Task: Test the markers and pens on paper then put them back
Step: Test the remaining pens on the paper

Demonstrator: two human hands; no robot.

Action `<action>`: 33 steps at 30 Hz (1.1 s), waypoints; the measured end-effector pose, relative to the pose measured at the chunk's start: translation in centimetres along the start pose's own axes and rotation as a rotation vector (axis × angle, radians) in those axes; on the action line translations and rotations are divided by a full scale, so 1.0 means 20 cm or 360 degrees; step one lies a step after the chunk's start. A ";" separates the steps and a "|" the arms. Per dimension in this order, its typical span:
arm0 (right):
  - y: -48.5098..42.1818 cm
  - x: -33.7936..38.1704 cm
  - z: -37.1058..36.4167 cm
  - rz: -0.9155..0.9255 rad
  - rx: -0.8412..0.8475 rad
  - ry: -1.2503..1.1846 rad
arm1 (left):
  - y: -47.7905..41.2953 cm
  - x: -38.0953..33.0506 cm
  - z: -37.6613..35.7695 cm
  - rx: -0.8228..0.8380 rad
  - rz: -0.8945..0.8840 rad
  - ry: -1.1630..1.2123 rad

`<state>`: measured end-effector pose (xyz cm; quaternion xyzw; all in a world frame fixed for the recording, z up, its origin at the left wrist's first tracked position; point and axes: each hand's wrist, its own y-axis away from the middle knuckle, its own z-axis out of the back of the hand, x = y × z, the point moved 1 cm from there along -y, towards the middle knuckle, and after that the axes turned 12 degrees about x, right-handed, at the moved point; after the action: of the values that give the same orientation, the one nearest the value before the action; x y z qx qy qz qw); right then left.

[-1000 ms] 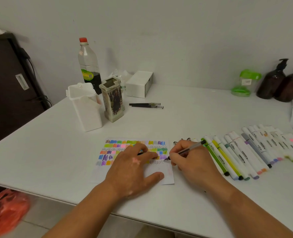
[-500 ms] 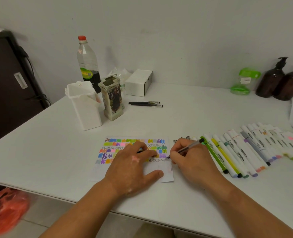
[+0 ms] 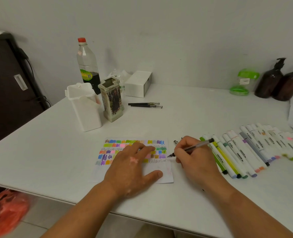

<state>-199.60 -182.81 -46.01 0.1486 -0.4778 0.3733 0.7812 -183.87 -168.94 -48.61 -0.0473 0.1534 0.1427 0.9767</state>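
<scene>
A small white paper [image 3: 166, 176] covered in coloured swatches and black scribbles lies near the table's front edge. My left hand [image 3: 132, 167] lies flat on it, fingers spread, pressing it down. My right hand [image 3: 193, 160] grips a thin black pen [image 3: 192, 147], its tip at the paper's right edge beside a black scribble row. A row of several capped markers [image 3: 242, 152] lies on the table to the right of that hand. Two black pens [image 3: 144, 105] lie farther back. A white holder [image 3: 85, 107] and a decorated pen pot [image 3: 112, 100] stand at the back left.
A plastic bottle [image 3: 88, 66] and a white box [image 3: 138, 84] stand near the wall. A green container [image 3: 243, 82] and two brown pump bottles [image 3: 279, 79] are at the back right. A dark cabinet [image 3: 6, 86] flanks the table's left; an orange bag [image 3: 4, 212] sits below.
My right hand has drawn the pen rightward along the scribble row, its tip now at the paper's right edge. My left hand stays flat on the paper.
</scene>
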 end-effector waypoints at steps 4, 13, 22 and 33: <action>0.01 -0.01 0.02 -0.0040 0.0004 -0.0335 | 0.01 0.01 0.02 -0.0093 0.0080 0.0500; 0.02 0.05 0.04 0.0198 0.0221 -0.0800 | 0.04 0.03 0.05 -0.0368 0.0107 0.0966; 0.02 0.08 0.01 0.0197 0.0399 -0.0819 | 0.07 0.04 0.08 -0.0325 -0.0054 0.1273; 0.04 0.10 -0.03 0.0227 0.0506 -0.0554 | 0.06 0.02 0.08 -0.0325 -0.0111 0.1242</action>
<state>-199.28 -181.11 -44.69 0.2977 -0.5497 0.4669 0.6255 -183.36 -167.38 -47.38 -0.1999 0.4958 0.0953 0.8397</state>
